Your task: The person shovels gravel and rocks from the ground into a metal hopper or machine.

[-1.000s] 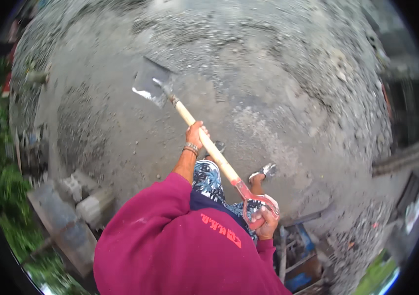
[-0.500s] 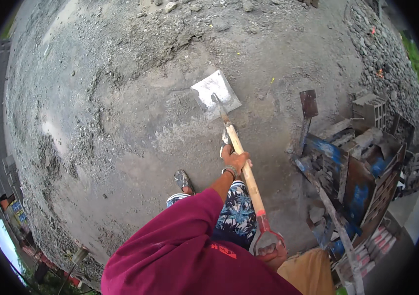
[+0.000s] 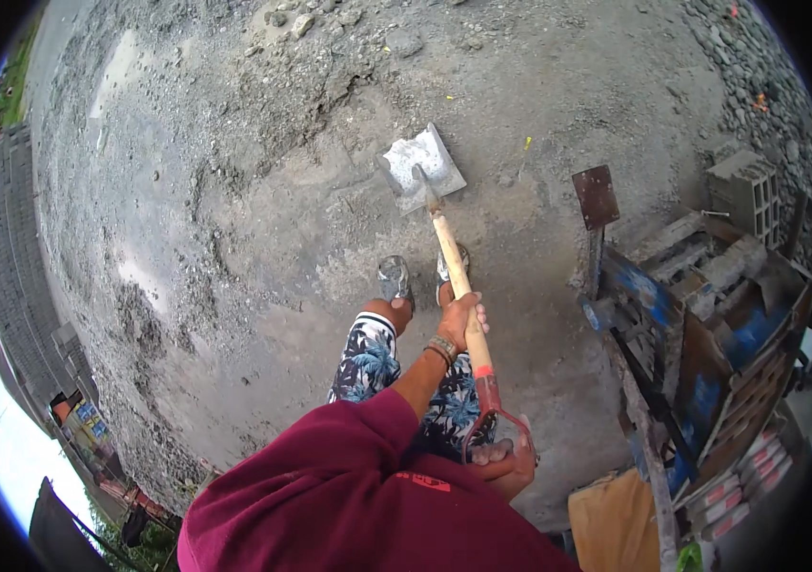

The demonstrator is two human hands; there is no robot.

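A square-bladed shovel (image 3: 451, 253) with a pale wooden shaft and a red D-shaped grip slants away in front of me. My left hand (image 3: 461, 322), with a bracelet at the wrist, is wrapped round the lower shaft. Behind it, my right hand (image 3: 506, 461) is closed on the red grip. The metal blade (image 3: 424, 168) lies low over the grey gravelly ground beyond my feet; a bright, ragged-edged patch covers part of it, and I cannot tell if that is material or glare. My shoes (image 3: 394, 279) stand on either side of the shaft's line.
At the right, a rusty flat plate on a post (image 3: 597, 198) rises beside a blue-stained wooden frame (image 3: 701, 334). Hollow concrete blocks (image 3: 744, 195) and a gravel pile (image 3: 778, 114) lie beyond. A tan sack-like thing (image 3: 616, 520) sits near my right side.
My left foot has come forward, nearly level with the other. The view has shifted, and the shovel stays in both hands with its blade slightly farther up the picture.
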